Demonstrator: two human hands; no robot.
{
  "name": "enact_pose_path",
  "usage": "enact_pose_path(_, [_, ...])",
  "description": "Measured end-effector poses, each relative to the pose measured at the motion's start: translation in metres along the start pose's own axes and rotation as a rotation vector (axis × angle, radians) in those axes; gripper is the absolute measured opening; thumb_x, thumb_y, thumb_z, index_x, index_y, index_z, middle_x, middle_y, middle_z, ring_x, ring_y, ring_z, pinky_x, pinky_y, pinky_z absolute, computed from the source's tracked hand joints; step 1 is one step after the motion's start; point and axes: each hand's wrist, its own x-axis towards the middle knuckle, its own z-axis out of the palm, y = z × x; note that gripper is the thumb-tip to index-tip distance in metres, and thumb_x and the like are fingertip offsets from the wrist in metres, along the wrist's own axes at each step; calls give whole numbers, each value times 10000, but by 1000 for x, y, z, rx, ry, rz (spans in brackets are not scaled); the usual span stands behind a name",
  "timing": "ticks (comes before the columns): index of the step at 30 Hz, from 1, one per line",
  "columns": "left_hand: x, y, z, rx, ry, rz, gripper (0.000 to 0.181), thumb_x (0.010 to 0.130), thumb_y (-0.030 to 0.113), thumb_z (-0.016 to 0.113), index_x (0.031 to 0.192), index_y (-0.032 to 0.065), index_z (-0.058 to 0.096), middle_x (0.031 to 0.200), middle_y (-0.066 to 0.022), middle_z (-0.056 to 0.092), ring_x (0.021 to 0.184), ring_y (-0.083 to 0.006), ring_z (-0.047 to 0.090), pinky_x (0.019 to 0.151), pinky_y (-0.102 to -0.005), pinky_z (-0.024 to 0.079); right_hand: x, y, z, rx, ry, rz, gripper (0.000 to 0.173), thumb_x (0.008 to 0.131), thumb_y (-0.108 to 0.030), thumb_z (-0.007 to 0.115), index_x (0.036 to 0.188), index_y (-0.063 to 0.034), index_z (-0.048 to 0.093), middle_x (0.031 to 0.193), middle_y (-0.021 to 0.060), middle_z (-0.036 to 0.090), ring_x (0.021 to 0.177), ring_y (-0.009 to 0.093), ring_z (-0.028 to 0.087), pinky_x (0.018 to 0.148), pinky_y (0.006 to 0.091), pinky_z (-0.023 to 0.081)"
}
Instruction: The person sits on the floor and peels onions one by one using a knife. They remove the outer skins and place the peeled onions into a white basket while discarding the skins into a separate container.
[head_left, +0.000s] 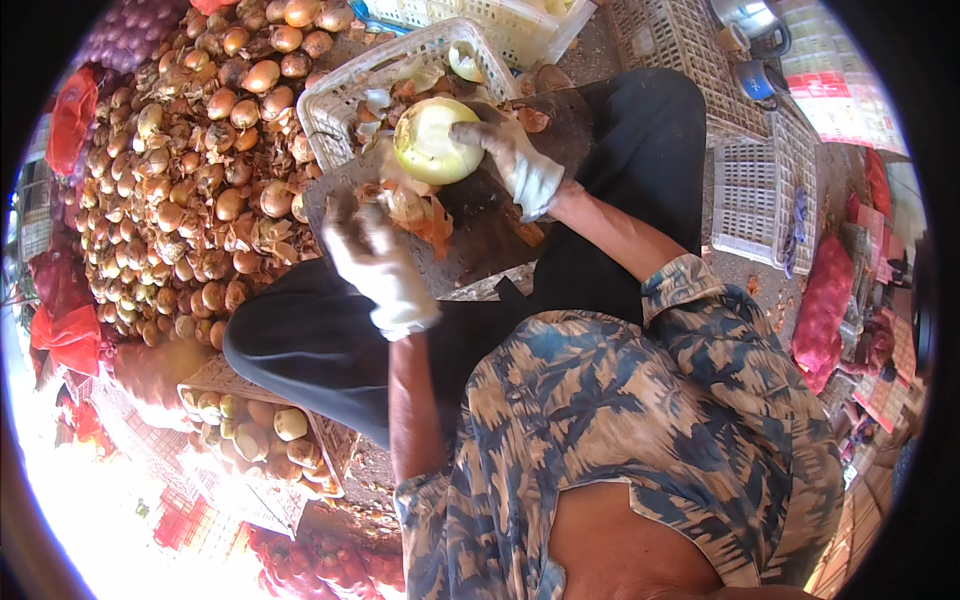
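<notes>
A large, mostly peeled pale onion is held by my right hand in a white work glove, fingers and thumb on its right side. My left hand, gloved too, is raised lower left of the onion, over the near left part of a dark board across my lap. Motion blurs its fingers, and whether they hold something is unclear. Between the hands lie brown onion skins, partly blurred. Beyond the board, a white plastic crate contains skins and peel scraps.
A big heap of unpeeled onions spreads to my left. Beside my left knee stands a crate of peeled onions. Stacked crates and a blue mug are at right, with a red mesh sack farther out.
</notes>
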Motion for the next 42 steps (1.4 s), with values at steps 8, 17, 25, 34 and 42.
enact_pose_path(8, [-19, -24, 30, -885, -266, -546, 801, 793, 588, 650, 1344, 51, 427, 1267, -118, 530, 1144, -251, 531, 969, -390, 443, -47, -2, 38, -1138, -88, -562, 984, 550, -236, 885, 1391, -149, 382, 1239, 172, 480, 1136, 348, 515, 948, 412, 463])
enact_pose_path(17, [-3, -14, -5, -872, -340, -414, 897, 732, 418, 749, 1422, 165, 235, 1376, -129, 394, 1255, -292, 422, 1011, -448, 425, -36, -32, 22, 9, -206, -67, 309, 836, 14, 647, 1135, -37, 591, 1024, 85, 631, 869, 158, 620, 817, 283, 547])
enact_pose_path(25, [35, -20, -23, -780, -477, -470, 893, 763, 507, 692, 1441, 153, 229, 1418, -133, 369, 1307, -286, 373, 1064, -505, 342, 86, -110, -41, -415, -28, 345, 187, 874, 3, 569, 1058, 27, 592, 783, 85, 616, 574, 131, 541, 473, 271, 447])
enact_pose_path(34, [95, 27, -21, -1410, -344, -966, 981, 663, 211, 844, 1430, 155, 235, 1406, -118, 374, 1269, -287, 426, 1061, -440, 378, 225, -131, -56, -919, 42, 22, 159, 878, -142, 540, 991, -88, 639, 832, 57, 615, 729, 147, 574, 583, 279, 487])
enact_pose_path(42, [108, 41, -34, -1028, -386, -876, 994, 701, 815, 501, 1439, 178, 306, 1460, -110, 331, 1337, -320, 337, 1087, -489, 315, 313, -161, -63, -1816, 90, -247, 213, 909, -205, 550, 1057, -60, 603, 846, 45, 606, 728, 134, 570, 593, 257, 490])
